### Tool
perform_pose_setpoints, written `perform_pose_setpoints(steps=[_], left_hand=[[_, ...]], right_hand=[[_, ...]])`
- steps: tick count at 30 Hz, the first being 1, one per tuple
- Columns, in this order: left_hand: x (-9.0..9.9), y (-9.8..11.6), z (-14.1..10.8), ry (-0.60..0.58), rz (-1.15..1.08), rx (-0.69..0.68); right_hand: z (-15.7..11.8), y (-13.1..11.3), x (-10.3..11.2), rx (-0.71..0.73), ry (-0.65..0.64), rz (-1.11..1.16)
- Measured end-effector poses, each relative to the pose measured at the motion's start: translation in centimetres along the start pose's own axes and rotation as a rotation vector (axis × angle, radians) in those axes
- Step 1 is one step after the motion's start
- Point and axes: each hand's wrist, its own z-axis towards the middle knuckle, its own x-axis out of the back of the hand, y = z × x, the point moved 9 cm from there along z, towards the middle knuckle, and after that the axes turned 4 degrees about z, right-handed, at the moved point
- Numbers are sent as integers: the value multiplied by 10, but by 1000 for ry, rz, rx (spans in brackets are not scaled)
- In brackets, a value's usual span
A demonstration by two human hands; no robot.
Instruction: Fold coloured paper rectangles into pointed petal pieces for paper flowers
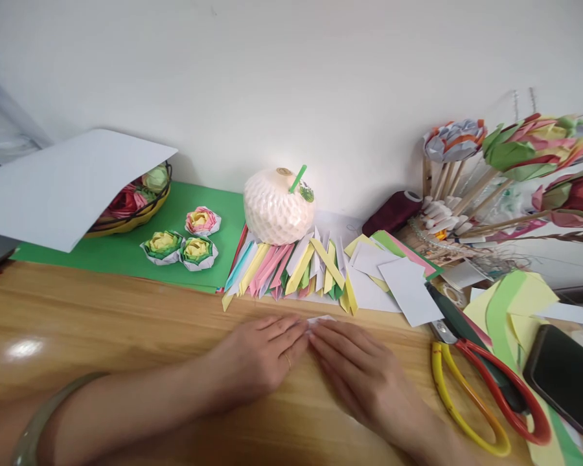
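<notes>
My left hand (pixel 267 353) and my right hand (pixel 362 369) meet near the middle of the wooden table, fingers bent and fingertips together. Between and under the fingertips is a small piece of white paper (pixel 322 319), of which only the upper edge shows. Both hands press and hold it against the table; the rest of it is hidden by the fingers. Just beyond lies a row of folded paper strips (pixel 286 268) in yellow, pink, white, green and blue. To their right are loose white paper rectangles (pixel 411 291).
Scissors (pixel 444 333) with red and yellow handles lie right of my right hand, beside a black phone (pixel 568 378). Three paper flowers (pixel 199 252) rest on green card (pixel 102 266). Behind stand a coconut-shaped object (pixel 278 210) and tall paper flowers (pixel 525 145). A basket (pixel 126 226) is partly covered by white paper.
</notes>
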Motion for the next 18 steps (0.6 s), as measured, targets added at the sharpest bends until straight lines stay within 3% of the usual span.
perform_pose_setpoints(steps=[18], left_hand=[[6, 3, -9, 29, 101, 32]], right_hand=[[-11, 18, -22, -171, -253, 42]])
